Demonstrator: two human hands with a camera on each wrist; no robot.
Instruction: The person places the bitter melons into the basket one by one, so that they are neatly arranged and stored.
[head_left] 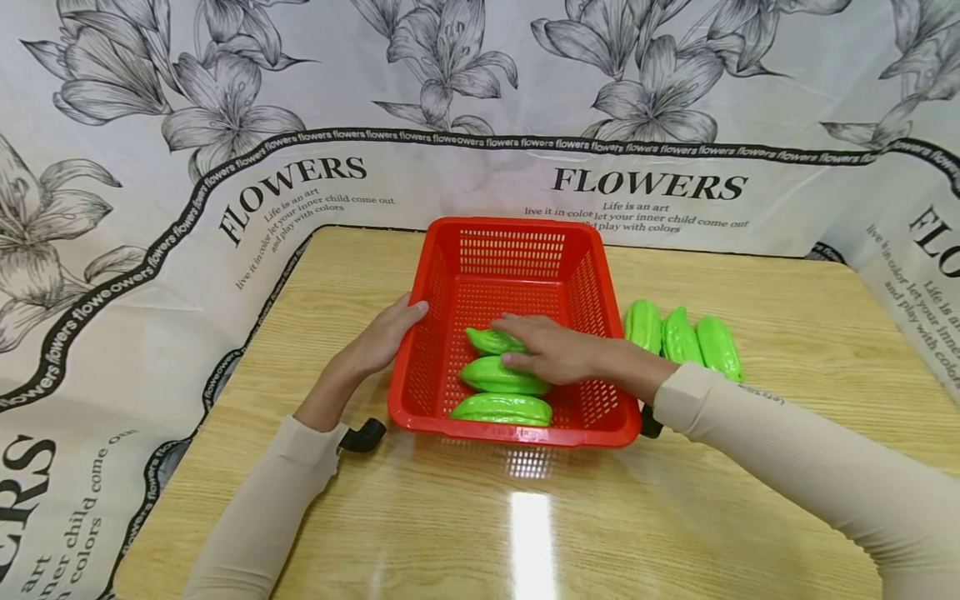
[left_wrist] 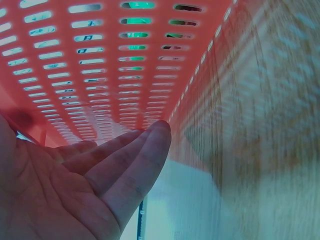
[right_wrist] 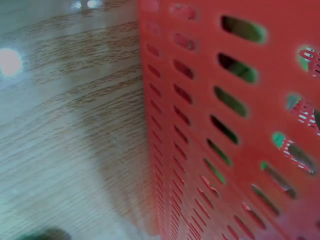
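Observation:
A red plastic basket (head_left: 517,433) with slotted walls stands on the table. My left hand (head_left: 386,337) holds its left side, thumb at the rim, with the long fingers (left_wrist: 132,172) outside along the slotted wall. Inside, three glossy green ridged fruits, shaped like star fruit, lie crosswise in a row. Over the farthest star fruit (head_left: 487,340) is my right hand (head_left: 551,350), its fingers along the far side and its thumb on the near side, covering the right end. The middle star fruit (head_left: 495,377) and the nearest star fruit (head_left: 502,408) lie closer to me.
Three more green star fruits (head_left: 681,337) lie side by side on the wooden table (head_left: 450,517), just right of the basket. A flower-printed cloth (head_left: 465,175) stands behind and along the sides. Dark wrist camera parts (head_left: 365,435) show beside the left sleeve.

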